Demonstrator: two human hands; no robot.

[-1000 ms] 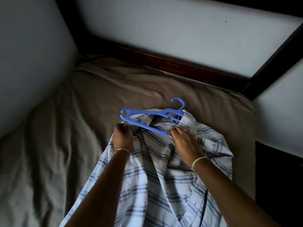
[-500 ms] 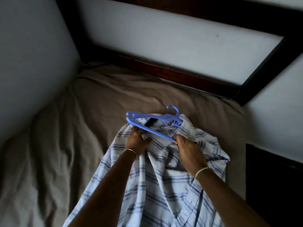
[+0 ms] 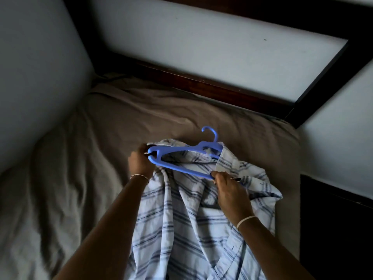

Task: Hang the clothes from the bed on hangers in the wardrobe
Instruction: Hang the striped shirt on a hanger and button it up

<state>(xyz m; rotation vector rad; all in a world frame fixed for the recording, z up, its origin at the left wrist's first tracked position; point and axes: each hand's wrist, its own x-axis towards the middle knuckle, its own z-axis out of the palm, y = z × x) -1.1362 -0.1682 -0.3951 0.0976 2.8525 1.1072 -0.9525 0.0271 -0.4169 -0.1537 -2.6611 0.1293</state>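
On the bed (image 3: pixel 96 142), close to the far wall (image 3: pixel 201 57), the shirt (image 3: pixel 181 229) lies stretched toward me with its collar away from me and the hanger (image 3: pixel 177 167) set into the neck opening. I keep the shirt down on the mattress so the bed carries its weight while I work the plastic in.

My left grip (image 3: pixel 141 163) is curled round the hanger's left tip, where the shoulder cloth bunches over it. How much cloth is caught in that hold I cannot tell. My right grip (image 3: pixel 232 194) pinches the lower bar near its right end, just beside the collar. Holding both ends lets me steer the frame sideways inside the shoulders.

The hook pokes out past the collar, free for a rail. I judge the right shoulder seated and the left only half covered, so the hanger is not fully in yet. The wardrobe is out of view, and hanging is still ahead. Lifted too soon, the loose left shoulder could slide off
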